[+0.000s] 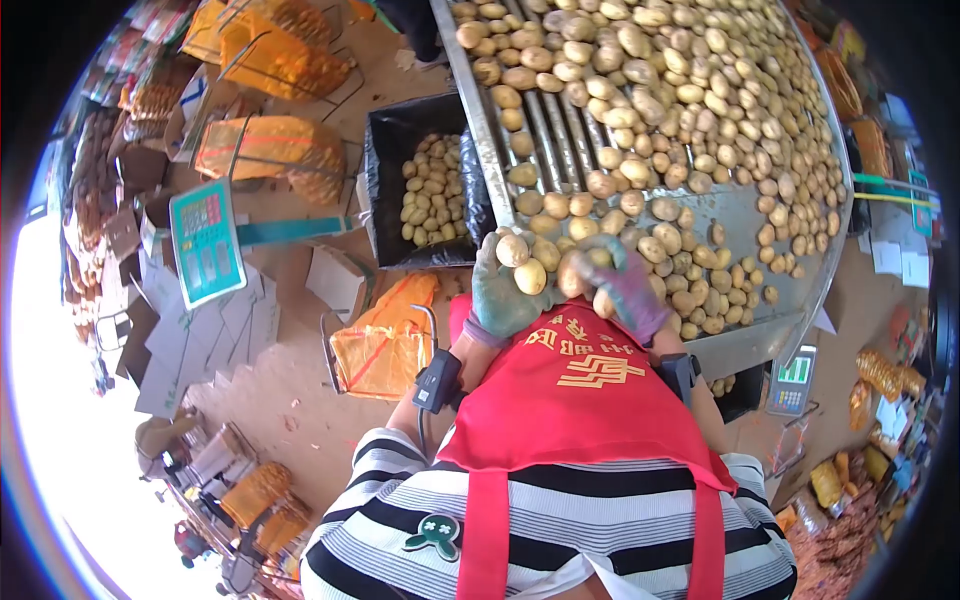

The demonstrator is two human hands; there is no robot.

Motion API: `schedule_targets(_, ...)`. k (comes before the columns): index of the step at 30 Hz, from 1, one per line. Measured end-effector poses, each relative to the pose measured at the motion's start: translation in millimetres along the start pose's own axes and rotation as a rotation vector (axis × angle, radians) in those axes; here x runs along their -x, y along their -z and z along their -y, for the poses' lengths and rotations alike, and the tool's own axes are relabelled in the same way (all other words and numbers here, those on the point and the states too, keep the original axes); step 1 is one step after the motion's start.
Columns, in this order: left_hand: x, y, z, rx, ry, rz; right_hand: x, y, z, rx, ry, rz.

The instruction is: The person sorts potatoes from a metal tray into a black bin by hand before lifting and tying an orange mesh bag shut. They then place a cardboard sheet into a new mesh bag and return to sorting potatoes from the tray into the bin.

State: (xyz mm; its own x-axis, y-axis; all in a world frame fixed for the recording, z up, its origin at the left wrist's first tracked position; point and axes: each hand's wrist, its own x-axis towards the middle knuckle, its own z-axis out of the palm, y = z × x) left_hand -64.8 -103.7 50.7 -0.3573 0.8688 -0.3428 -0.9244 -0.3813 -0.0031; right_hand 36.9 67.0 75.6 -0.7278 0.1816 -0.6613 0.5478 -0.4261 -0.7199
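My left hand (500, 295), in a grey-green work glove, is cupped palm up under two potatoes (530, 277) at the near edge of the metal sorting table (740, 345). Beside it, my right hand (632, 285) in a similar glove has its fingers curled over a brownish potato (572, 277). Another potato shows just below those fingers. Loose potatoes (690, 110) cover much of the table, many lying right around both hands. Part of the right hand's grip is hidden by its own fingers.
A black-lined box (380, 180) with potatoes stands left of the table. Near it are a teal scale (207, 243), orange mesh bags (385, 345) on wire frames and flattened cardboard (215, 340). Metal slats (545, 140) run along the table's left part. Another scale (792, 380) stands at right.
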Motion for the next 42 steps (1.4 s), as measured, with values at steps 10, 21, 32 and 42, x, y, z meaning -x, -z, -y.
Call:
schedule_targets(10, 66, 32, -39, -0.321, -0.496, -0.040, -21, -87, 27, 0.054, -0.079, 0.423)
schedule_targets(21, 257, 123, -70, 0.185, -0.786, -0.658, -78, -219, -25, 0.194, -0.312, 1.032)
schedule_targets(32, 243, 122, -71, 0.487, -0.863, -0.396, -96, -199, -55, -0.578, -0.652, 0.735)
schedule_targets(42, 33, 38, -79, -0.042, -0.361, -0.050, -59, -143, -14, -0.801, 0.325, 0.222)
